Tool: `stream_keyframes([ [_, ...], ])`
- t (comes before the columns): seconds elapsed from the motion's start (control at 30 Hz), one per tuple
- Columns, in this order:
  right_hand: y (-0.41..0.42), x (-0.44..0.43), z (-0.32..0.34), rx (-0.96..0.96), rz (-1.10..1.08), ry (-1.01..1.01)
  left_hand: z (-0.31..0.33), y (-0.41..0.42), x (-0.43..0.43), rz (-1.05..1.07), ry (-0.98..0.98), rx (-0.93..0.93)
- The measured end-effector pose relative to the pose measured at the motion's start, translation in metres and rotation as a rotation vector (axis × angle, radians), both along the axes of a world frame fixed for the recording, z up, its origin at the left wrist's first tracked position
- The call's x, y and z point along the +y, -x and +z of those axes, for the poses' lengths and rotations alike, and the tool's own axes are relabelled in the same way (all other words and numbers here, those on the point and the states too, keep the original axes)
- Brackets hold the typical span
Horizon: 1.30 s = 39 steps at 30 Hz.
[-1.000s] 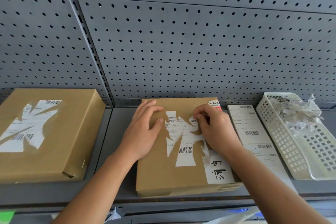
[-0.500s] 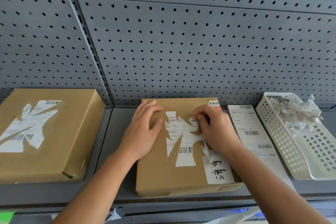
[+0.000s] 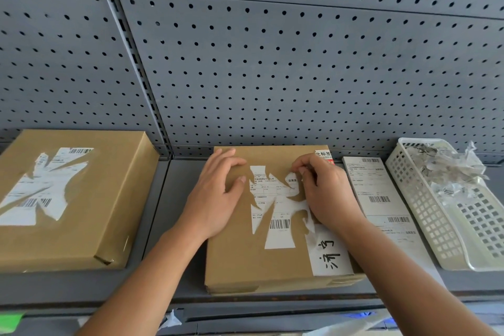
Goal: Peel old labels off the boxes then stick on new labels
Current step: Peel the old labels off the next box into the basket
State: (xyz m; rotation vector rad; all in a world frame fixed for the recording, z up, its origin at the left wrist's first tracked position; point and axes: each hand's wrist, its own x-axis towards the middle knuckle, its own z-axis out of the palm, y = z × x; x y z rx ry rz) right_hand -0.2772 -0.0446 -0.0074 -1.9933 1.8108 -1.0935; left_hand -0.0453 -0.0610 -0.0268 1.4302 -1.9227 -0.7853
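Head view. Middle box [image 3: 245, 259]: lying flat on the shelf [image 3: 177, 226]. Right hand [image 3: 324, 194]: fingertips drawn together, pinching a torn edge of the old label [image 3: 275, 207] on the lid. Left hand [image 3: 215, 194]: left of the pinch, fingers relaxed, pressing on the lid. New labels [image 3: 381, 199]: just right of the pinching hand. White basket [image 3: 425, 215] holding scraps [image 3: 447, 169]: farther right. Second box [image 3: 109, 199]: well to the left.

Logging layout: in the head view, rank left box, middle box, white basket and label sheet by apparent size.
1. left box and middle box: alike, left one cropped, so unranked.
2. white basket.
3. label sheet.
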Motion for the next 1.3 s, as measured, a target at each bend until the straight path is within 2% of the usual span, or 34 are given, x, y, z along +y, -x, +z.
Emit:
stream_keyframes([
  [0.1,-0.001,0.001,0.000,0.025,0.031,0.006,0.000,0.000,0.000,-0.001,-0.002,-0.001],
  [0.27,0.004,0.001,0.002,-0.056,0.013,-0.031,0.000,0.000,0.000,0.000,-0.006,0.004],
  [0.5,0.001,0.003,0.001,0.025,0.080,-0.008,0.000,0.000,0.000,0.000,-0.010,-0.001],
  [0.63,0.002,0.002,0.002,-0.023,0.020,-0.017,0.000,0.001,0.000,0.001,-0.008,-0.002],
  [0.77,-0.002,0.002,0.002,0.015,0.033,-0.023,0.000,0.000,0.000,0.003,-0.009,-0.005],
  [0.93,0.004,0.003,0.004,-0.067,-0.021,-0.023,0.001,0.000,0.001,-0.002,-0.009,-0.007],
  [1.1,-0.002,0.005,0.002,0.068,0.035,-0.066,0.001,0.000,0.000,-0.003,-0.004,-0.008],
  [1.3,-0.008,-0.002,-0.002,0.250,0.030,0.001,0.000,0.000,-0.001,-0.001,-0.001,-0.002],
])
